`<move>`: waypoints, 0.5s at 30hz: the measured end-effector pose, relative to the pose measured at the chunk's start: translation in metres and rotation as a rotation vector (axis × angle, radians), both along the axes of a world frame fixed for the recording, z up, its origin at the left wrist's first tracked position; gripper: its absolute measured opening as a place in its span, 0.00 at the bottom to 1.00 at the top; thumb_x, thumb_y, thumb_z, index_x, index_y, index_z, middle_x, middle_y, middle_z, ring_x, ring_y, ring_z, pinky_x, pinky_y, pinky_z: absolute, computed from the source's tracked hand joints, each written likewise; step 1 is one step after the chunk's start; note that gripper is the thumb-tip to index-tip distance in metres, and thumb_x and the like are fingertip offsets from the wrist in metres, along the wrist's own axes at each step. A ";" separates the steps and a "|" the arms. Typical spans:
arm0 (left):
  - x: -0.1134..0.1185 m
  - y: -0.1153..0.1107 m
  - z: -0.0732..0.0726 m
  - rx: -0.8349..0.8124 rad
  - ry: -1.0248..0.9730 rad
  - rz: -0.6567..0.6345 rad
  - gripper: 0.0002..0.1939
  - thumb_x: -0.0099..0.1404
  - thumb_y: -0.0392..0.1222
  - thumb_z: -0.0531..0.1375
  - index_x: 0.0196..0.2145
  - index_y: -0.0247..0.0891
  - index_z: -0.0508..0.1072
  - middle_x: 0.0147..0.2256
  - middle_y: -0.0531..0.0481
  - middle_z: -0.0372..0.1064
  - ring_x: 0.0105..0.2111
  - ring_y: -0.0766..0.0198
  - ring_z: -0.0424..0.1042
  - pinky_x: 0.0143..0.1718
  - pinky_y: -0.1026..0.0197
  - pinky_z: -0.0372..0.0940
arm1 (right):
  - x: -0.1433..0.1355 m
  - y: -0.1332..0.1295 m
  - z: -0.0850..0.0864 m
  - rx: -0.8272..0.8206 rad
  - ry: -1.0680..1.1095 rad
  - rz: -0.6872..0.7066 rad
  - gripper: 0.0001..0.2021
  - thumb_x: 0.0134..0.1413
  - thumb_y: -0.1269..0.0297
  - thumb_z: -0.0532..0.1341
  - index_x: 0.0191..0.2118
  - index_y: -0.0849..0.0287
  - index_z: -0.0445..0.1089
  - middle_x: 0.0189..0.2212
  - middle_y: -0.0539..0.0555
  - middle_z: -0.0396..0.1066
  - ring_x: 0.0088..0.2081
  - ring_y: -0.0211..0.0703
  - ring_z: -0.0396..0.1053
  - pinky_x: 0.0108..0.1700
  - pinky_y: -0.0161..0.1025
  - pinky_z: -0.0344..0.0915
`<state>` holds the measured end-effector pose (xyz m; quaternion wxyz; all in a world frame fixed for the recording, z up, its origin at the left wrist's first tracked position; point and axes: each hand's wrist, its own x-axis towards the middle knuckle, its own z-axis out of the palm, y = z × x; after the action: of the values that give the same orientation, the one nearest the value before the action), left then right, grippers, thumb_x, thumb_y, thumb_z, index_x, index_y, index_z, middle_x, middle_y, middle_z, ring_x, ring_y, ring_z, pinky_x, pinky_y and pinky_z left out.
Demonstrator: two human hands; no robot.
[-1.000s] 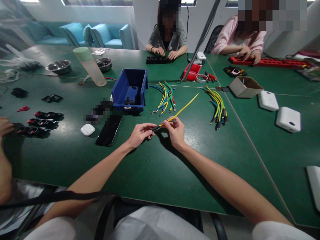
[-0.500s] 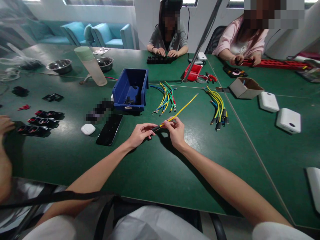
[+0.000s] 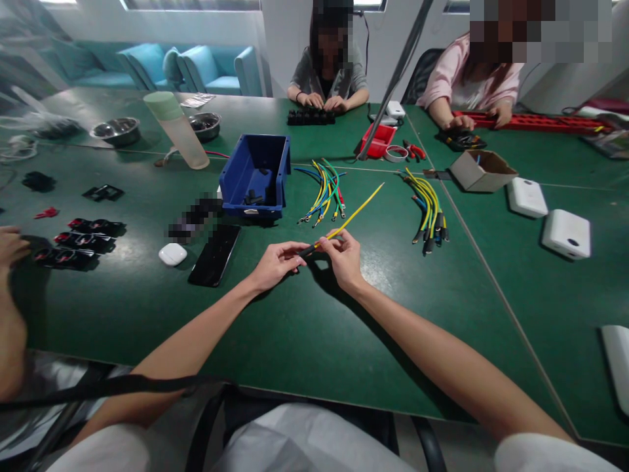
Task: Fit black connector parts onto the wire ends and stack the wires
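Observation:
A yellow wire (image 3: 358, 212) slants up to the right between my hands, with a black sleeve (image 3: 308, 250) over its lower end. My left hand (image 3: 276, 264) pinches that sleeved end. Just to the right, my right hand (image 3: 345, 257) grips the wire near where the sleeve stops. Beyond my hands lies a loose bundle of yellow, green and blue wires (image 3: 324, 191) with metal ring terminals. Another bundle of wires (image 3: 429, 200), with black sleeves on their near ends, lies to the right. The blue bin (image 3: 253, 211) holds small black pieces (image 3: 254, 198).
Left of my hands are a phone (image 3: 215, 255), a white earbud case (image 3: 172, 254) and a tilted bottle (image 3: 181, 134). On the right stand a cardboard box (image 3: 481, 172) and white devices (image 3: 567, 234). Two people work across the table; another person's hand (image 3: 12, 246) shows at left.
My hands keep their hold, and the wire's free tip has shifted slightly left. At the far right, a co-worker's hand has moved down to the black item on the table.

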<state>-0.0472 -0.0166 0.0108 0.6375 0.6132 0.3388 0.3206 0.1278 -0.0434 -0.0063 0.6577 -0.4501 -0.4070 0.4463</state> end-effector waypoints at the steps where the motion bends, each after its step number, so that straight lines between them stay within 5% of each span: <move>1: 0.000 0.000 0.000 -0.001 0.001 0.000 0.21 0.56 0.42 0.64 0.47 0.33 0.73 0.42 0.40 0.73 0.33 0.62 0.73 0.29 0.63 0.67 | 0.000 0.000 0.000 -0.004 0.000 0.002 0.13 0.49 0.58 0.67 0.35 0.56 0.63 0.22 0.46 0.72 0.27 0.41 0.74 0.36 0.39 0.71; 15: 0.000 0.000 -0.001 -0.024 -0.007 -0.012 0.21 0.55 0.40 0.64 0.47 0.33 0.73 0.41 0.41 0.73 0.33 0.63 0.72 0.29 0.64 0.66 | 0.000 0.000 0.001 -0.011 0.014 0.017 0.12 0.48 0.60 0.67 0.34 0.56 0.63 0.23 0.47 0.73 0.27 0.40 0.73 0.34 0.36 0.70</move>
<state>-0.0475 -0.0167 0.0100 0.6480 0.6065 0.3366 0.3147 0.1274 -0.0437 -0.0049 0.6543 -0.4472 -0.4037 0.4571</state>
